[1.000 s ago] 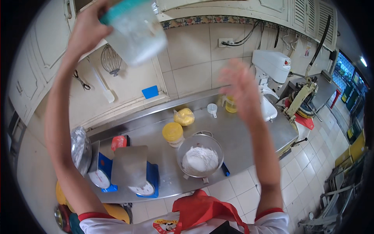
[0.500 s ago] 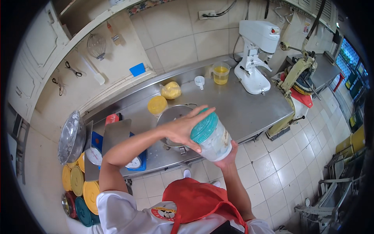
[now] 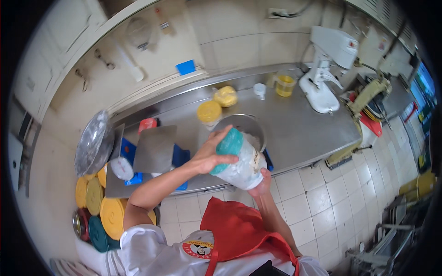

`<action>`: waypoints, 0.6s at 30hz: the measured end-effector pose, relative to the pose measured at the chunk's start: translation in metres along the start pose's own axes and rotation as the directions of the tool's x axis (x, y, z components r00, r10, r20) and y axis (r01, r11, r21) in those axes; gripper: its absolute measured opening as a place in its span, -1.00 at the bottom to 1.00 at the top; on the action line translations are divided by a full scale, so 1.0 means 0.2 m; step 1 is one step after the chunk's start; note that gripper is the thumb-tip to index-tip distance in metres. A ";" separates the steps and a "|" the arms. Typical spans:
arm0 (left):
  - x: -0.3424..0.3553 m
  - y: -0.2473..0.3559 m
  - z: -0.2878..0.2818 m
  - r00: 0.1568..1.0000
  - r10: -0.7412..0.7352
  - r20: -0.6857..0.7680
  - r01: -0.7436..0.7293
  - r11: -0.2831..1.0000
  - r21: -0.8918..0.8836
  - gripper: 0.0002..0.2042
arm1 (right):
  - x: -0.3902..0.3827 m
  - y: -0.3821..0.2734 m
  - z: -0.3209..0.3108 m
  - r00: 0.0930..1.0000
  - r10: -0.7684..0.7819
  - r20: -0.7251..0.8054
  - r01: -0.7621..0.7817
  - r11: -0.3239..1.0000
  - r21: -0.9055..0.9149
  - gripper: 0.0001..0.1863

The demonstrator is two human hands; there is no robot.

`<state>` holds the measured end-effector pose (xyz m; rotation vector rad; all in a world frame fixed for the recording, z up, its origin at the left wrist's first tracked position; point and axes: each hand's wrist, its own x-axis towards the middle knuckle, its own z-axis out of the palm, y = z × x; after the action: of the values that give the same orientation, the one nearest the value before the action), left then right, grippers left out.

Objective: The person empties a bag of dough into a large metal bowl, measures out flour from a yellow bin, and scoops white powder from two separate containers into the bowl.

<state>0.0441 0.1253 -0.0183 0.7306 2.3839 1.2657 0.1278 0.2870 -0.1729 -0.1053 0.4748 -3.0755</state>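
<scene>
Teal caps the tub [image 3: 242,168], held tilted in front of the bowl [image 3: 249,118] on the bench [image 3: 304,131]; your left hand [image 3: 212,155] grips its lid [image 3: 231,140], your right hand [image 3: 261,184] its base. Lid work seems underway; loosening would call for steadying below.

Behind the long, brushed stainless-steel counter [image 3: 317,131] rises a wall of large cream tiles [image 3: 235,50], a white electrical socket [image 3: 277,13] set in it. White panelled cupboards [image 3: 62,39] stand above and left of the counter. Pale square floor tiles [image 3: 317,198] spread before it, catching glossy reflections. Beyond its right end lie a smaller metal worktop [image 3: 399,97] and a bright bluish opening [image 3: 427,83] (window or doorway, I cannot tell).
</scene>
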 end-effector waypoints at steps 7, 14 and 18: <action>-0.37 -0.34 -0.52 0.945 -0.156 -0.288 0.117 0.982 -0.147 0.05 | 0.38 0.54 0.20 0.989 0.128 0.077 -0.116 0.983 -0.141 -0.12; -0.66 -0.66 -0.82 0.839 -0.432 -0.332 0.266 0.857 -0.442 0.04 | 0.52 1.07 0.27 0.972 0.195 0.130 -0.154 0.950 -0.272 0.00; -0.78 -0.66 -0.96 0.809 -0.484 -0.333 0.347 0.851 -0.395 0.09 | 0.55 1.19 0.34 0.950 0.272 0.155 -0.224 0.937 -0.270 0.02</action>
<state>0.0339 -0.1552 -0.0159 -0.1991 2.3672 1.6638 0.0261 0.0354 -0.1741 -0.3148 0.7939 -2.7114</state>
